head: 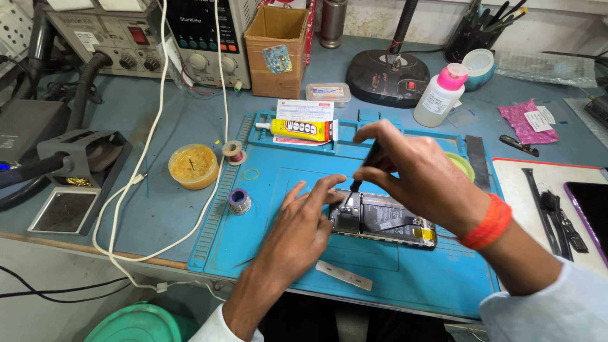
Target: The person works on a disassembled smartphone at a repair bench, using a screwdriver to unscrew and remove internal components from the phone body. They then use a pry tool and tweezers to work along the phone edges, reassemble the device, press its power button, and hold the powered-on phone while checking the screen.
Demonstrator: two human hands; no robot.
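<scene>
Here, opened phone lying lengthwise left-right on blue mat, left hand open, steadying it, right hand gripping screwdriver

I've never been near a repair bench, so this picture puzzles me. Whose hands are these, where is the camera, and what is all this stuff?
There is one picture, taken by a camera worn on a person's head and looking down, so both hands are that person's own. The left hand rests its fingers on an opened phone lying on a blue work mat. The right hand, with an orange band at the wrist, holds a dark screwdriver whose tip meets the phone's upper end. On the mat also lie a yellow glue tube, a small wire spool and a thin metal strip. Beside the mat sit a yellow tub of paste, a white bottle with a pink cap, a cardboard box and bench instruments at the back.
</scene>
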